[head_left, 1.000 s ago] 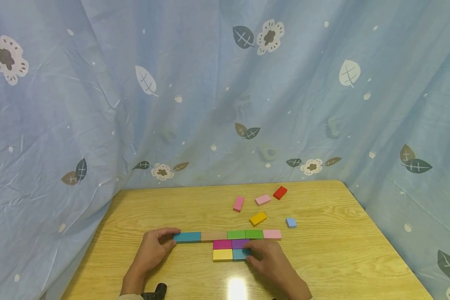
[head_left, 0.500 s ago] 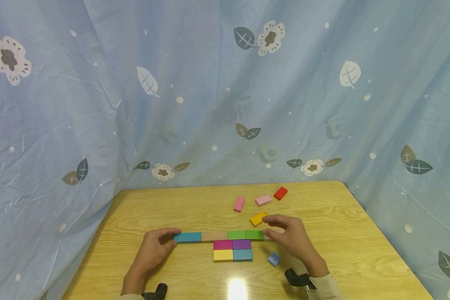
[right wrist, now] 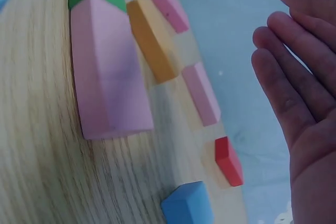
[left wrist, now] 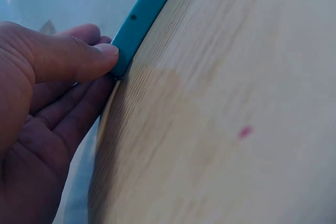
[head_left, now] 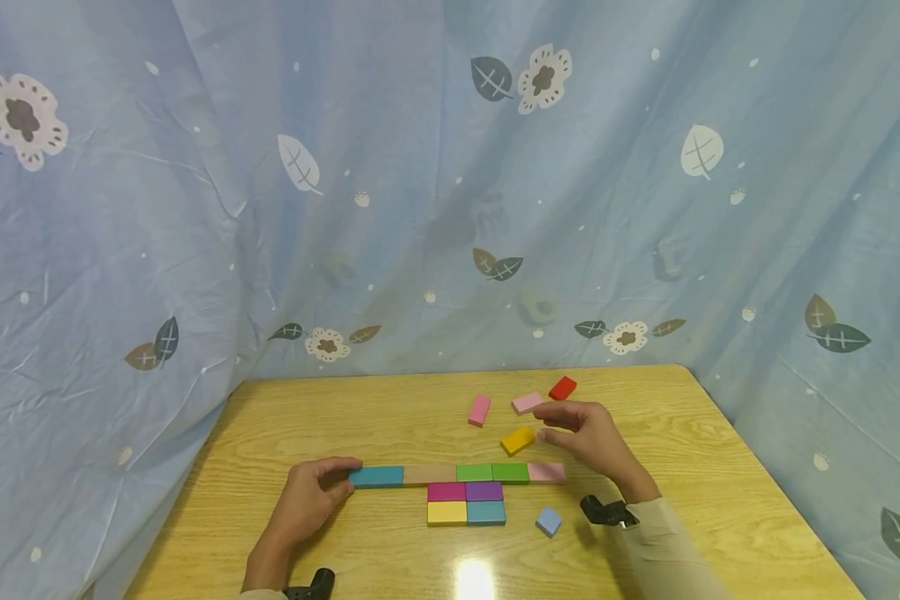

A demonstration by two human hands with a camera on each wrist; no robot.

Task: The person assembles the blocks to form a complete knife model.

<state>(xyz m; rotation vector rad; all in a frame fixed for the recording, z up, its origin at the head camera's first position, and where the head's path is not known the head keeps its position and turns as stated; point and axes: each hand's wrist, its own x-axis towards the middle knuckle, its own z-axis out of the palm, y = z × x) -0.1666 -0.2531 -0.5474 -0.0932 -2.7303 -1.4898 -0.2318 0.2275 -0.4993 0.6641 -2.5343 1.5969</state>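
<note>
Now, the left hand (head_left: 307, 500) pinches the left end of the teal block (head_left: 377, 477), its length running left to right along the row (head_left: 438, 475). Beyond that, the orange block (head_left: 518, 440) slants from near left to far right along its long axis. Just beside it, the right hand (head_left: 591, 435) gapes empty, thumb and fingers parted; reaching for that block seems the current step, calling for a pinch across its width.

The blocks (head_left: 446, 513) look smooth, the table (head_left: 390, 550) wood-grained (and glossy), the curtain (head_left: 390, 100) cloth.
</note>
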